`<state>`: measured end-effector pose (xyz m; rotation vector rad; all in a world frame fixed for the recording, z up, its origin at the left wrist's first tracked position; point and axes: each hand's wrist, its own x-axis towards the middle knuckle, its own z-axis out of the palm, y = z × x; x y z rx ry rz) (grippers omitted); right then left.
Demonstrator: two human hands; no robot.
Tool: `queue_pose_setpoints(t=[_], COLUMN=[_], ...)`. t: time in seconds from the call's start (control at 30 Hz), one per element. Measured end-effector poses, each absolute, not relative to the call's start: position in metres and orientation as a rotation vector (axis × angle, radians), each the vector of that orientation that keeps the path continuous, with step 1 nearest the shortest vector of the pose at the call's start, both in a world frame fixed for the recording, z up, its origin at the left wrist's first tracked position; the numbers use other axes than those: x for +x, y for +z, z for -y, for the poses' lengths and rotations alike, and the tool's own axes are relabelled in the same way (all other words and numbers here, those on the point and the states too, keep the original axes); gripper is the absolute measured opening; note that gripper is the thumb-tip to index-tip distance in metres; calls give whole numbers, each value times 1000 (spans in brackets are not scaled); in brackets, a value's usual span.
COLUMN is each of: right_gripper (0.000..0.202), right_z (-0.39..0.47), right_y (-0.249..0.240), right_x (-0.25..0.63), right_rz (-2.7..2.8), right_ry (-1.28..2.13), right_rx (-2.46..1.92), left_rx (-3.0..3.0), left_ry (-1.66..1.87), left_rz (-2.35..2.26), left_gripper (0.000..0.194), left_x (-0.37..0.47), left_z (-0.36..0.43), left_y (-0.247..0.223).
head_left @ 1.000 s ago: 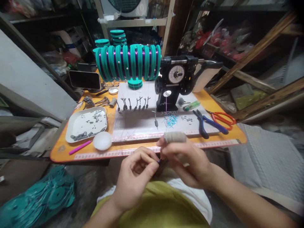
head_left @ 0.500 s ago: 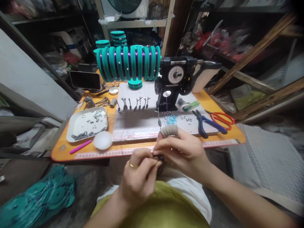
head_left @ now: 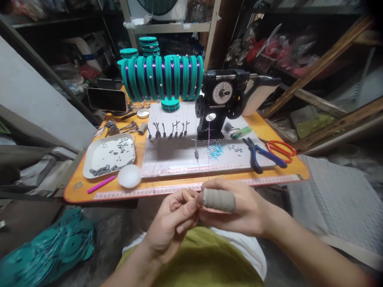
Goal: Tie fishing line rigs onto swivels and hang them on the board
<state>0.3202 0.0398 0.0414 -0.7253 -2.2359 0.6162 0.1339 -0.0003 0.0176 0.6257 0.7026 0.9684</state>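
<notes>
My left hand (head_left: 175,215) and my right hand (head_left: 236,203) meet in front of the table edge, fingertips pinched together. What lies between them is hidden by the fingers. A ribbed grey wrap (head_left: 219,200) covers a digit of my right hand. One thin thread (head_left: 208,167) comes down from the black machine (head_left: 214,105) toward the hands. Left of it hangs a dark grey weight (head_left: 196,154) on its own line. Several more weighted lines with small dark pieces (head_left: 171,134) hang below the row of teal spools (head_left: 161,79). Blue and white bits (head_left: 215,151) lie beneath the machine.
On the orange table (head_left: 74,191) stand a white tray (head_left: 86,167) of grey pieces, a white round dish (head_left: 129,176), a pink pen-like tool (head_left: 101,184) and a phone (head_left: 107,99). Pliers (head_left: 254,157) and red-handled scissors (head_left: 281,150) lie right. Bagged teal spools (head_left: 60,247) lie lower left.
My right hand has lowered and turned, bringing the grey wrap down toward me. My left fingers have shifted their pinch. The hanging weight near the machine has swung slightly left.
</notes>
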Motion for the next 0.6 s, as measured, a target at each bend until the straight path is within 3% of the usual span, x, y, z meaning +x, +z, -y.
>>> queue_pose_setpoints(t=[0.17,0.3,0.6], right_gripper=[9,13,13], right_z=[-40,-45,-41], right_y=[49,53,43], right_x=[316,305,303], right_rz=[2196,2021,1941], right_ry=[661,483,470], right_rx=[-677,-693,-758], left_rx=[1545,2142,1389], left_ry=[1353,1542,1362], left_rz=[-988,-1052,-970], left_gripper=[14,22,12], left_x=[133,132,141], left_z=[-1,-3,2], left_y=[7,8,5])
